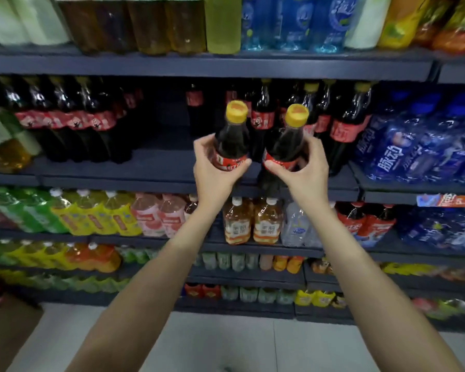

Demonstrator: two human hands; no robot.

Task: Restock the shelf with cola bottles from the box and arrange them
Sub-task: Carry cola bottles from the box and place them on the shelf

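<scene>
I hold two dark cola bottles with yellow caps and red labels, side by side in front of the middle shelf [156, 181]. My left hand [215, 173] grips the left bottle [232, 135] around its label. My right hand [304, 170] grips the right bottle [287, 140] the same way. Both bottles stand upright, just before the shelf's front edge. A row of cola bottles [341, 124] stands on the shelf to the right, and another group of cola bottles [65, 119] to the left. Between them is a dark gap [161, 124]. The corner of a brown box [8, 334] shows at lower left.
Blue drink bottles [419, 149] fill the shelf section on the right. Tea and water bottles line the top shelf [199, 65]. Lower shelves carry green, yellow, pink and orange drinks [250, 221]. A pale tiled floor [239, 342] lies below.
</scene>
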